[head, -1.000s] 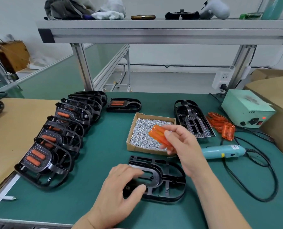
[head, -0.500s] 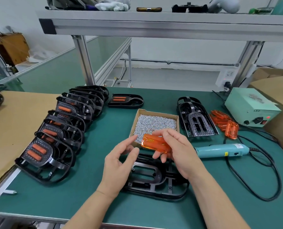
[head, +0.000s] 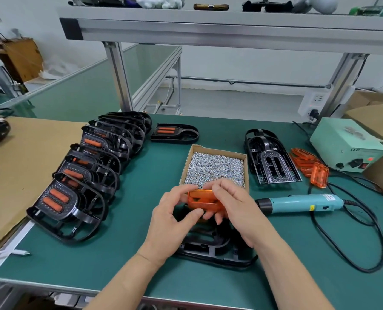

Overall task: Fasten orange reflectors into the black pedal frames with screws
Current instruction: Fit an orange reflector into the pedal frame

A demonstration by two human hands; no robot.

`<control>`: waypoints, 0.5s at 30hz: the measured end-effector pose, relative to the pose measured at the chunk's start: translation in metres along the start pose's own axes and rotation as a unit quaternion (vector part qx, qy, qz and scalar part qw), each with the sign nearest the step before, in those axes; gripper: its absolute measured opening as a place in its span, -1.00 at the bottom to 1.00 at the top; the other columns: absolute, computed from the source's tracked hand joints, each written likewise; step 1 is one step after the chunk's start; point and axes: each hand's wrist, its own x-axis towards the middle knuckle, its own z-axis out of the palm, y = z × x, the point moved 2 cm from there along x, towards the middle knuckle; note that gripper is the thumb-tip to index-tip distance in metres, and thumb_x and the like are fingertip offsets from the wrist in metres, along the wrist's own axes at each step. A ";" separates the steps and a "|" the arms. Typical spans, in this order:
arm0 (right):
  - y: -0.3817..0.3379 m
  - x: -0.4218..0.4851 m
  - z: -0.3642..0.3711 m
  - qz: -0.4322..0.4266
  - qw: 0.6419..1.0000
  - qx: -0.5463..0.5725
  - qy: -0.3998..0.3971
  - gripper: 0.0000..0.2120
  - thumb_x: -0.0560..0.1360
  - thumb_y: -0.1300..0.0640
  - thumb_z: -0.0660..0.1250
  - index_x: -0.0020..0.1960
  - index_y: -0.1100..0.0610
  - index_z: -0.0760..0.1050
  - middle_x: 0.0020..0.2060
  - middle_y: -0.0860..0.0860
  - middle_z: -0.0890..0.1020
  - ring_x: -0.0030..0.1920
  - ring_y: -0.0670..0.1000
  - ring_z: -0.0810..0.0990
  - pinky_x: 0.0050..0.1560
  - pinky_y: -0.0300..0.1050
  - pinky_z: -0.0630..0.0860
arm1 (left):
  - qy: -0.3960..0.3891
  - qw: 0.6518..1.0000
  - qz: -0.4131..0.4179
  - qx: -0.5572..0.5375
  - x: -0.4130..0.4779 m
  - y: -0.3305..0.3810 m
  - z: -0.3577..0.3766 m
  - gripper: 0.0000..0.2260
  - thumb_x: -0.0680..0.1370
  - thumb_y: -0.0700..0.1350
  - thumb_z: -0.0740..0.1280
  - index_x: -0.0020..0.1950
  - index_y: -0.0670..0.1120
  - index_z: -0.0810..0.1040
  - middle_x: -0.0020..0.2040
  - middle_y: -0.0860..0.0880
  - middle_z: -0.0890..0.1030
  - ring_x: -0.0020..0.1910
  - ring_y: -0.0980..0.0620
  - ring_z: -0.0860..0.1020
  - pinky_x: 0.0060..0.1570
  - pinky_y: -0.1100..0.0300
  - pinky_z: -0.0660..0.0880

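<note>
Screws fill an open cardboard box (head: 215,166) just behind the hands on the green surface (head: 141,253), with finished pedals (head: 74,186) rowed at left and an electric screwdriver (head: 302,203), loose reflectors (head: 309,166) and an empty frame stack (head: 268,159) at right. Both hands meet above a black pedal frame (head: 208,249), hiding most of it. Left hand (head: 174,222) and right hand (head: 237,211) each grip one orange reflector (head: 202,200) by its ends, fingers curled.

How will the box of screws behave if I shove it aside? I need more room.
The cardboard box is low, wide and flat on the mat, so it should slide, not tip. Filled with screws, it is probably heavy for its size. It is open-topped, so a jolt may spill some.
</note>
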 end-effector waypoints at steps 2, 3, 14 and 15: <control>0.002 -0.001 0.001 -0.003 1.000 0.005 0.006 -0.81 0.70 0.18 0.17 0.09 0.16 0.56 -0.17 0.18 0.69 -0.23 0.09 0.63 -0.22 -0.09 0.50 | 0.006 1.000 0.007 -0.003 0.000 0.002 0.001 -0.59 0.44 0.00 0.45 0.28 0.10 0.51 0.07 -0.02 0.64 0.12 -0.10 0.57 0.25 -0.12 0.44; 0.003 -0.002 0.001 -0.009 1.000 0.007 0.010 -0.83 0.68 0.19 0.20 0.08 0.16 0.57 -0.16 0.12 0.69 -0.22 0.06 0.63 -0.17 -0.07 0.51 | 0.009 1.000 0.010 -0.003 -0.001 0.003 0.001 -0.58 0.45 0.01 0.43 0.30 0.10 0.49 0.07 -0.01 0.65 0.12 -0.11 0.58 0.25 -0.10 0.45; 0.001 -0.005 -0.002 -0.069 0.997 -0.021 0.012 -0.56 0.52 0.50 0.31 0.24 0.06 0.49 0.18 -0.04 0.63 0.18 -0.12 0.64 0.25 -0.17 0.54 | 0.040 0.999 0.011 0.021 -0.003 0.004 0.002 -0.45 0.43 -0.26 0.52 0.37 0.02 0.49 0.23 0.06 0.59 0.22 -0.01 0.56 0.28 0.01 0.47; 0.002 -0.005 -0.002 -0.066 0.998 -0.020 0.014 -0.55 0.52 0.50 0.31 0.26 0.05 0.48 0.18 -0.04 0.63 0.18 -0.13 0.64 0.25 -0.18 0.54 | 0.044 0.999 0.011 0.024 -0.003 0.004 0.002 -0.42 0.41 -0.28 0.53 0.37 0.04 0.49 0.22 0.08 0.59 0.23 0.01 0.56 0.29 0.04 0.47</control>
